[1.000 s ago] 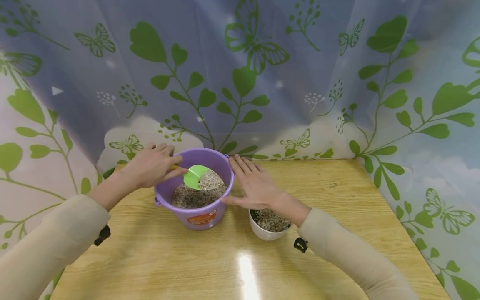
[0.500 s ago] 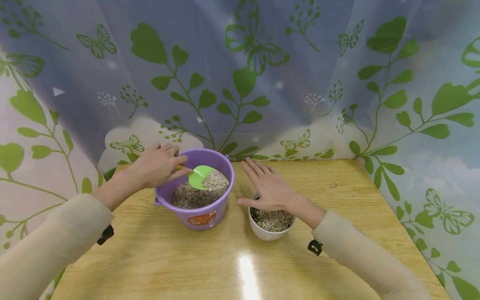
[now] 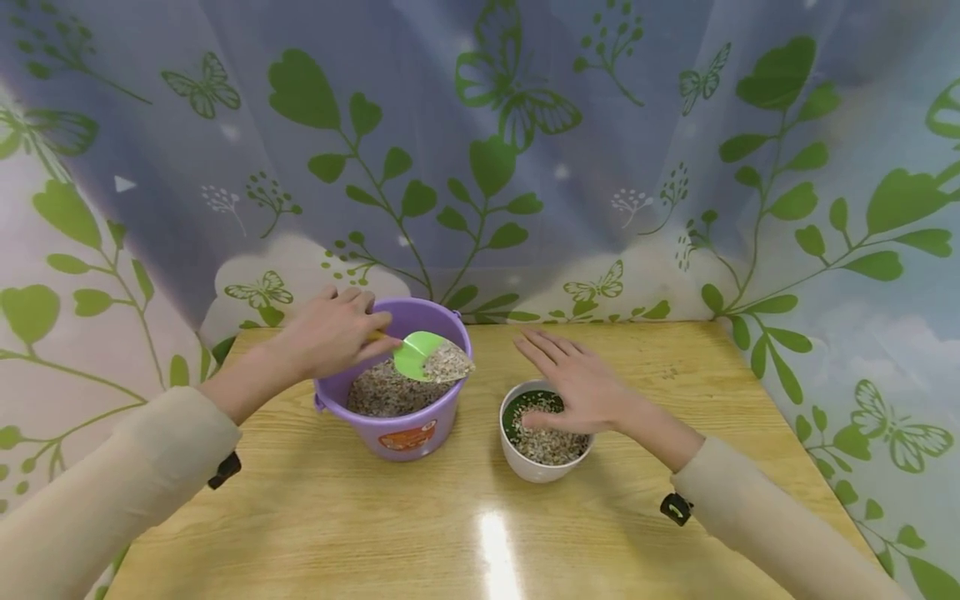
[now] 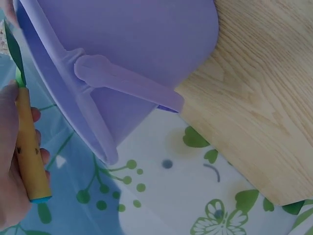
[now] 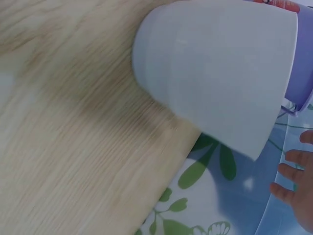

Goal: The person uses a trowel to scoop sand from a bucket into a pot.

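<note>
My left hand (image 3: 330, 333) grips the yellow handle (image 4: 32, 147) of a small green trowel (image 3: 417, 354) above a purple bucket (image 3: 401, 429). Pale, grainy material (image 3: 447, 363) is heaped on the blade, whose tip reaches the bucket's right rim. More of the same grainy mix (image 3: 390, 390) fills the bucket's lower part. To the right stands a white pot (image 3: 536, 467) with grainy material and a dark green patch inside. Over that pot my right hand (image 3: 588, 387) is spread with straight fingers, holding nothing. In the right wrist view, only its fingers (image 5: 293, 171) show beside the pot.
Both containers stand on a wood-grain table (image 3: 375, 525). Behind and at the sides hangs a curtain (image 3: 420, 167) printed with leaves and butterflies. The bucket's handle (image 4: 132, 81) is folded down against its outer side.
The loaded trowel has moved right, from over the bucket's middle to its right rim. My right hand has left that rim and shifted right, above the white pot.
</note>
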Action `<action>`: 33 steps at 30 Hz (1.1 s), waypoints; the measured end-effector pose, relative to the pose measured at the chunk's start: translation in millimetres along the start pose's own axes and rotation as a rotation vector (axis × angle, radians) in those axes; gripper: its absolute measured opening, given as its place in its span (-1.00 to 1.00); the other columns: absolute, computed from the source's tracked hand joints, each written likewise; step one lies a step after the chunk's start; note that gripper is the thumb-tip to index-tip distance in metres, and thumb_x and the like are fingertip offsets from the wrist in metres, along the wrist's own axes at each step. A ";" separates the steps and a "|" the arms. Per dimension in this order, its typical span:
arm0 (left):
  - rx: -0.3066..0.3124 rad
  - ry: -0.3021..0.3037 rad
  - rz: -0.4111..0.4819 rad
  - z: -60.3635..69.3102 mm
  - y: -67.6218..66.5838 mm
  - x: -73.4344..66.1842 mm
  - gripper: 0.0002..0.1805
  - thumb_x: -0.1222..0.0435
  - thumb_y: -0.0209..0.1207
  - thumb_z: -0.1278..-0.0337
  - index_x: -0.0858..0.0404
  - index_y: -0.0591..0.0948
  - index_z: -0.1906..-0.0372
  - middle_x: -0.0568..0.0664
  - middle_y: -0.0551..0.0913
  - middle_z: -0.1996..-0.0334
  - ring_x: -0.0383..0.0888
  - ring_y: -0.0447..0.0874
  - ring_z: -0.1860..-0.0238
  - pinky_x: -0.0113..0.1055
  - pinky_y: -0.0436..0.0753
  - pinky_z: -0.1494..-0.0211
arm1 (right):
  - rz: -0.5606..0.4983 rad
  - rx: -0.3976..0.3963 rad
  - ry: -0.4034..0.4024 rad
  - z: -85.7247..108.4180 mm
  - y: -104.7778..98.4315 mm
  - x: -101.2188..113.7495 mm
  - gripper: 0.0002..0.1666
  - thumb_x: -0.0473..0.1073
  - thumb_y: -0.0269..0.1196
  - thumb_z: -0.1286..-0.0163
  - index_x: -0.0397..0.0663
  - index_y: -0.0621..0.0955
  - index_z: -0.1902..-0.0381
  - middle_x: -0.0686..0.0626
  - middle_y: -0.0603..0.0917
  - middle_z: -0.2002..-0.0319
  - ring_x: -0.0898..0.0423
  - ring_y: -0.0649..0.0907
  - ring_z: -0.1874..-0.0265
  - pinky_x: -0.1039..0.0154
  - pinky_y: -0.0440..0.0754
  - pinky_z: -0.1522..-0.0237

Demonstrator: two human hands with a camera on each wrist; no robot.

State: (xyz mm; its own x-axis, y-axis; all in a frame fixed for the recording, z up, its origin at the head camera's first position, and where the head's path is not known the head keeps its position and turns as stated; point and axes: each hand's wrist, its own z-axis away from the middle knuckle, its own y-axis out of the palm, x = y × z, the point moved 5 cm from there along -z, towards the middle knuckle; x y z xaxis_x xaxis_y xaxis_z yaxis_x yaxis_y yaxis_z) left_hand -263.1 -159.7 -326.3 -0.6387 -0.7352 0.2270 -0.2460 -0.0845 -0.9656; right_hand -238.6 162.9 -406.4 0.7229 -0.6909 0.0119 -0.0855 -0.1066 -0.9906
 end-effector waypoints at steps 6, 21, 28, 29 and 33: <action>0.010 -0.008 0.031 -3.2 1.8 -7.2 -0.41 -0.24 0.01 -0.54 0.16 0.68 -0.12 0.35 0.70 -0.16 0.33 0.65 -0.28 0.31 0.57 -0.33 | 0.020 -0.018 -0.007 17.0 3.3 -5.4 0.31 0.68 0.05 -0.35 -0.07 0.05 -0.72 -0.23 0.16 -0.69 -0.27 0.30 -0.63 -0.30 0.39 -0.51; -0.008 0.006 0.043 -15.9 -1.9 -25.2 -0.43 -0.21 0.06 -0.52 0.15 0.68 -0.19 0.31 0.71 -0.16 0.27 0.67 -0.22 0.23 0.60 -0.24 | 0.000 -0.044 0.031 48.7 4.1 -9.9 0.36 0.75 -0.01 -0.31 -0.13 0.14 -0.68 -0.26 0.20 -0.67 -0.30 0.33 -0.60 -0.32 0.40 -0.50; 0.014 0.004 0.038 -23.0 -3.2 -36.0 -0.44 -0.25 -0.01 -0.54 0.08 0.67 -0.16 0.23 0.72 -0.14 0.18 0.69 -0.20 0.13 0.64 -0.16 | -0.018 -0.042 0.061 60.5 9.5 -16.8 0.34 0.62 0.22 -0.25 -0.11 0.15 -0.68 -0.25 0.22 -0.66 -0.32 0.35 -0.59 -0.35 0.41 -0.48; 0.014 0.008 0.035 -24.3 -3.6 -37.9 -0.44 -0.25 -0.02 -0.55 0.07 0.67 -0.16 0.22 0.72 -0.12 0.16 0.69 -0.18 0.11 0.65 -0.15 | -0.016 -0.040 0.062 61.9 10.4 -17.6 0.33 0.61 0.23 -0.25 -0.11 0.15 -0.68 -0.25 0.22 -0.66 -0.32 0.35 -0.59 -0.36 0.41 -0.47; 0.007 0.028 0.037 -29.4 -5.0 -46.0 -0.45 -0.25 -0.02 -0.55 0.07 0.68 -0.11 0.20 0.74 -0.11 0.14 0.70 -0.17 0.09 0.65 -0.18 | -0.009 -0.037 0.071 67.0 13.8 -20.5 0.33 0.59 0.26 -0.24 -0.12 0.16 -0.68 -0.25 0.23 -0.66 -0.33 0.36 -0.58 -0.36 0.44 -0.45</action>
State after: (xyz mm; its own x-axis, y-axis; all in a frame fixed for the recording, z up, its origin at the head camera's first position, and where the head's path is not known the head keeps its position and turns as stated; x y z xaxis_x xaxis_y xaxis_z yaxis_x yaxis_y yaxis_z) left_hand -253.9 -105.7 -328.2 -0.6677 -0.7185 0.1949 -0.2172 -0.0623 -0.9741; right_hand -208.7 223.6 -429.4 0.6733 -0.7387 0.0320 -0.1051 -0.1384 -0.9848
